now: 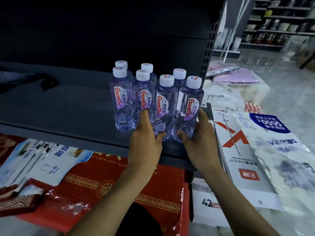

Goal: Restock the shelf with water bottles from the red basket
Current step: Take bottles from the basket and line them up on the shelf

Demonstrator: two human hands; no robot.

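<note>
On the far left of the shelf (68, 106) lies a dark bundle (46, 82), well apart from the stock. Then come the water bottles (121, 99): seven upright, three at the back & four in front, labels facing out. The two front ones on the left stand free.

The left hand (144, 142) holds the third bottle (164, 106) low down. Its fingers are on the bottle's left side, next to the 2nd one, and its thumb is curled round the front of the base. The right hand (199, 133) holds the rightmost bottle (188, 108) the same way, thumb in front, fingers round the right side, near the slotted upright (208, 53). Both bottles seem to rest on the shelf, close to its front edge. The red basket is not in view, so I cannot tell how many are left in it.

My judgement of the step: this pair is being set into the front row. To do it well, slide them, not lift, because the grip is low & the bottles are tall, so they tip easily. Push back until level w/ the two on the left, touching the neighbours, labels fwd. Mind the left fingers btw bottles 2 & 3: draw them out straight, or they drag the 2nd one. Release one hand at a time.
</note>
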